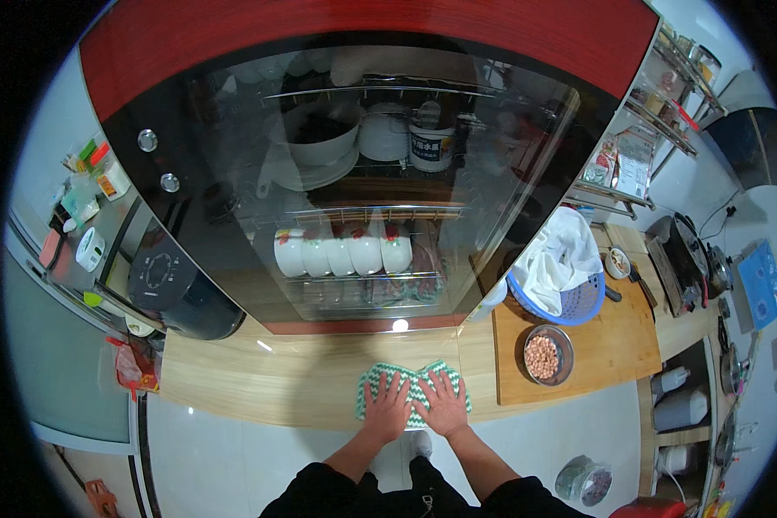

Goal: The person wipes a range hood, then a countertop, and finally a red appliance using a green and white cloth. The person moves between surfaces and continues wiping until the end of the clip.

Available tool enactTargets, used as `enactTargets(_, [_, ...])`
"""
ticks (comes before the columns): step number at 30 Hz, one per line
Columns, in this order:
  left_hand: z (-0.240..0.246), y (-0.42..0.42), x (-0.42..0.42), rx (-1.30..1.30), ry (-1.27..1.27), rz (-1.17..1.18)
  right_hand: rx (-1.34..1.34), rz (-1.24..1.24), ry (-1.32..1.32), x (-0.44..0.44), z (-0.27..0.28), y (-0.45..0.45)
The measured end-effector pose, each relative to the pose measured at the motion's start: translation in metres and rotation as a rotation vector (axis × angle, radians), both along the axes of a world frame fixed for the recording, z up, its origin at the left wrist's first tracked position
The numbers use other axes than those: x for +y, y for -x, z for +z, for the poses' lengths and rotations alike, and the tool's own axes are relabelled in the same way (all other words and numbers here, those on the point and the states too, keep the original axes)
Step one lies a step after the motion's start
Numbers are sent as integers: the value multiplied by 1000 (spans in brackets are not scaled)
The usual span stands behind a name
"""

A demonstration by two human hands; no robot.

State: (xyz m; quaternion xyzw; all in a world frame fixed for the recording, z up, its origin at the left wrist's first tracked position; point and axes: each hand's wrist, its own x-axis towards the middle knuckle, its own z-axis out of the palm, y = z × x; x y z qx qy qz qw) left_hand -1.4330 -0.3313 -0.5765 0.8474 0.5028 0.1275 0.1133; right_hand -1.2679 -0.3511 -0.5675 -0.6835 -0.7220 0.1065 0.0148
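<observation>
A green and white zigzag-patterned cloth (414, 373) lies spread on the light wood-grain countertop (233, 369), near its front edge. My left hand (386, 406) rests palm down on the left half of the cloth, fingers apart and pointing away from me. Flat on the right half is my right hand (443, 405), its fingers spread too. The thumbs nearly meet in the middle. Neither hand grips anything; the palms hide part of the cloth.
Behind the cloth stands a glass-fronted dish cabinet (362, 327) with bowls inside. On the right, a wooden cutting board (615, 343) carries a metal bowl of peanuts (544, 356), a blue plastic basket (586, 301) with white cloth (557, 259), and knives. A black appliance (188, 291) stands left.
</observation>
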Motion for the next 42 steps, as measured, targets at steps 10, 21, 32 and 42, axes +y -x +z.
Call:
enactTargets(10, [-5,-63,26,41,89,102,42,100,-49,44,-1,-62])
enactTargets(21, [3,-76,32,-21,48,149,43,108,-13,54,0,-75])
enactTargets(32, [4,-26,4,-46,124,71,46,-15,-62,4,2,-21])
enactTargets(42, [-1,73,-22,21,11,93,55,3,23,-19,-6,84])
